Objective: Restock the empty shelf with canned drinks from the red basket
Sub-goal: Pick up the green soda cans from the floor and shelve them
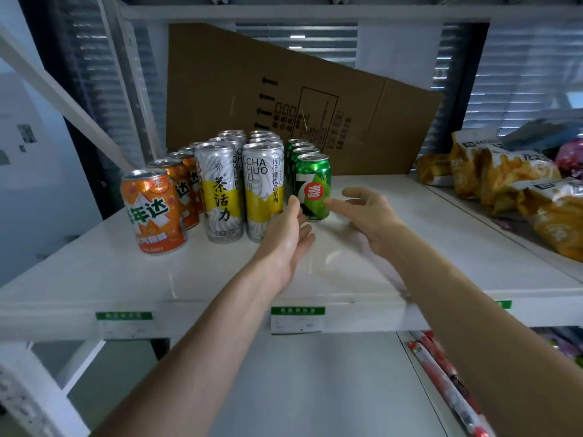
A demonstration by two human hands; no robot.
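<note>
White shelf point(410, 247) at chest height, both bare arms reaching in over its front edge. Front green can point(313, 187) stands upright on the shelf, first of a green row running back toward the cardboard sheet point(252, 89). Left hand point(288, 234) just left of that can, palm turned inward, fingers straight, fingertips up near the can's lower left side; contact there hard to tell. Right hand point(369, 216) just right of the can, fingers loosely spread, index tip reaching toward the can's right side at about label height; looks near, touch not clear. So the can sits between the two hands, neither grip closed round it, both grips apart and holding nothing.

Left of the green row: two rows of tall white-and-yellow cans point(243, 190), front pair upright just beside the left hand. Further left, a row of orange cans point(154, 212), front one nearest the shelf edge.

Right side of the shelf: yellow snack bags point(504, 178) piled, well apart from the hands. Price tags point(296, 320) on the shelf's front lip. Red basket not in view.
</note>
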